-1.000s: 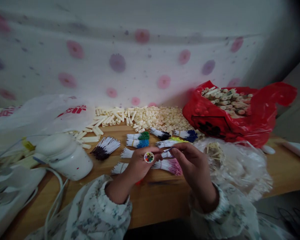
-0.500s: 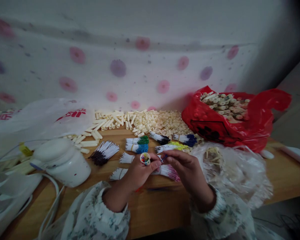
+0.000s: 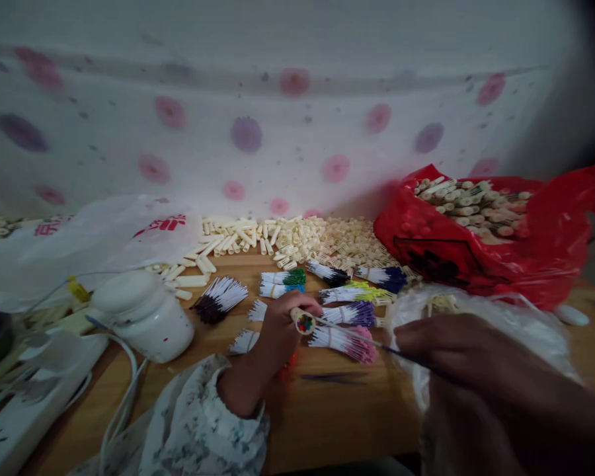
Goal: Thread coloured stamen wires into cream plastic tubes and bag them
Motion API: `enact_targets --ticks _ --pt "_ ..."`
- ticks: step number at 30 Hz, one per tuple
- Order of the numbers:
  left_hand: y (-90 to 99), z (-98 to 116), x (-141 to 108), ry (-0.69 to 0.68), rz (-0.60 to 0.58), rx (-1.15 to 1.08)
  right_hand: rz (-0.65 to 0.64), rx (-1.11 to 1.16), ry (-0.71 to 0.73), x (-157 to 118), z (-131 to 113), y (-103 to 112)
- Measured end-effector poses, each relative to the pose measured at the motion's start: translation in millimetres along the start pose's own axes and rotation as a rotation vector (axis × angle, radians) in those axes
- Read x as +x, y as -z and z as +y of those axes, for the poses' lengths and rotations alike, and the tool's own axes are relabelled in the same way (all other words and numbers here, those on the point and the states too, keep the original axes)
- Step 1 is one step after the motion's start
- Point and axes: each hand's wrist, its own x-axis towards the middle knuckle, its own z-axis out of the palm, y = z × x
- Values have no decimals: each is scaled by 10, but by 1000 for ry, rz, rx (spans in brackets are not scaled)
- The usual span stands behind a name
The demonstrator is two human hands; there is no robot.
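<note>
My left hand (image 3: 282,327) is closed round a cream tube (image 3: 305,322), whose open end faces me and shows several coloured tips. On the right, blurred by motion, my right hand (image 3: 456,350) pinches a thin dark tool (image 3: 401,354). A pale, thin length runs from that tool to the tube's mouth. Below and behind the tube lie a pink-tipped bundle (image 3: 344,342) and a purple-tipped bundle (image 3: 350,313) of white sticks. Yellow (image 3: 352,292), green (image 3: 283,277) and dark brown (image 3: 221,299) bundles lie farther back and left.
A white jar (image 3: 151,320) and a power strip (image 3: 34,403) with cables are at the left. Cream parts (image 3: 322,239) are heaped along the wall. At the right are a red bag (image 3: 436,258) of filled tubes and a clear bag (image 3: 535,337). Dark tweezers (image 3: 334,377) lie in front.
My right hand has moved away from my left, to the right and nearer the camera, and a thin dark tool now shows in it. The tube in my left hand has tilted, and the view has shifted.
</note>
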Motion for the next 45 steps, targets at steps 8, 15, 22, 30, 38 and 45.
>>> enact_targets --ticks 8,15,22,30,38,45 --pt "9 1 -12 -9 -29 21 42 -44 19 51 -196 -260" --pt "-14 69 -2 -7 -20 47 -103 -23 136 108 -92 -311" --pt "13 -47 -20 -101 -11 82 -34 14 2 49 62 -483" --pt "58 11 -59 -228 -173 184 -8 -108 -97 -48 240 -530" --pt "25 -6 -71 -257 -123 208 -18 -118 -118 -91 274 -540" --pt "6 -41 -77 -281 -10 294 -20 0 -217 -124 312 -597"
